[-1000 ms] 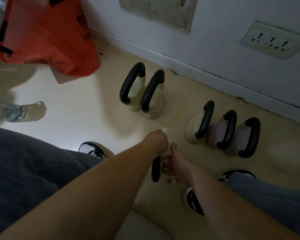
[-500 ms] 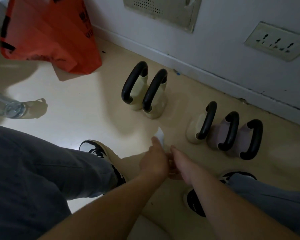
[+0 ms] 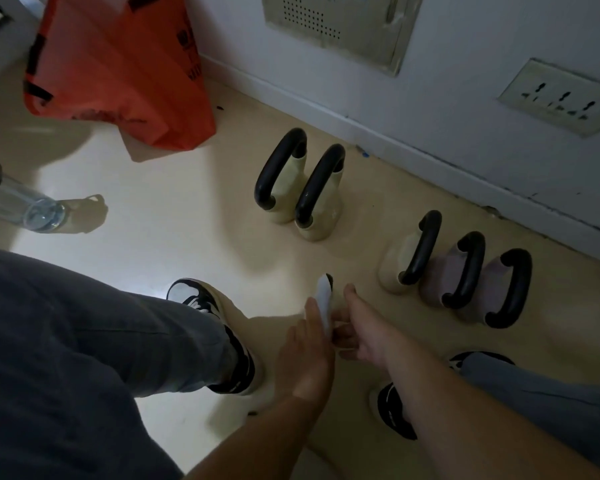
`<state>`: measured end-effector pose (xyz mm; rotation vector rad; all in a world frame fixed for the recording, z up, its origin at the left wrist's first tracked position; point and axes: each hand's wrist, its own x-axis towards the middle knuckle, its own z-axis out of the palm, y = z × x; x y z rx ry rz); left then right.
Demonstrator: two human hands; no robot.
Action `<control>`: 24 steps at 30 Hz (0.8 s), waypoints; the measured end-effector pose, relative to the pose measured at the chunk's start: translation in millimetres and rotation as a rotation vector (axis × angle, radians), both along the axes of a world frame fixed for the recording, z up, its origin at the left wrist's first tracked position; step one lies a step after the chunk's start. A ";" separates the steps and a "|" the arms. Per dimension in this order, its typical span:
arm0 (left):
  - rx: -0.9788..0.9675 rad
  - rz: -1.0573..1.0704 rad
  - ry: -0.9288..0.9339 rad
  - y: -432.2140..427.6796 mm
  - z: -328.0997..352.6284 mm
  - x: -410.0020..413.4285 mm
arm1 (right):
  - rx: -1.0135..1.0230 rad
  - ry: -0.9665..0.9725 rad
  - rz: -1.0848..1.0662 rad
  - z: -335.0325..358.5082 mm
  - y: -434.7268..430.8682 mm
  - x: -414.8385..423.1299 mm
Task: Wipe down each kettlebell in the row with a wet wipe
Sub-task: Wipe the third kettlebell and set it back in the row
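Hands: left hand [image 3: 307,344] now rubbing the wet wipe [image 3: 324,303] along the handle of the kettlebell [image 3: 330,280] pulled out of the row, right hand [image 3: 355,336] curled around it to steady it.

A second ago the black handle was plain to see between the hands; now the wipe and fingers cover nearly all of it, so I'd say this one is mid-wipe. Five more sit on the floor by the wall: a cream pair [image 3: 321,209] and a group of three [image 3: 465,282], all untouched right now.
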<state>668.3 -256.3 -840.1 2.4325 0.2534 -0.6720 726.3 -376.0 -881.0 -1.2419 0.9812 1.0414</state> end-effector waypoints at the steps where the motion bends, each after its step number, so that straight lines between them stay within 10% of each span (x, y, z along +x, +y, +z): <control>1: -0.003 -0.009 -0.001 -1.8 2.3 2.3 | -0.015 -0.019 0.021 -3.8 -0.2 -0.6; 10: 0.108 -0.193 0.218 -11.4 -1.7 108.6 | -0.107 -0.101 0.106 15.7 0.4 -12.5; 24: 0.332 -0.334 -0.018 -27.3 -0.5 77.5 | -0.079 -0.079 0.039 12.0 -1.2 -9.3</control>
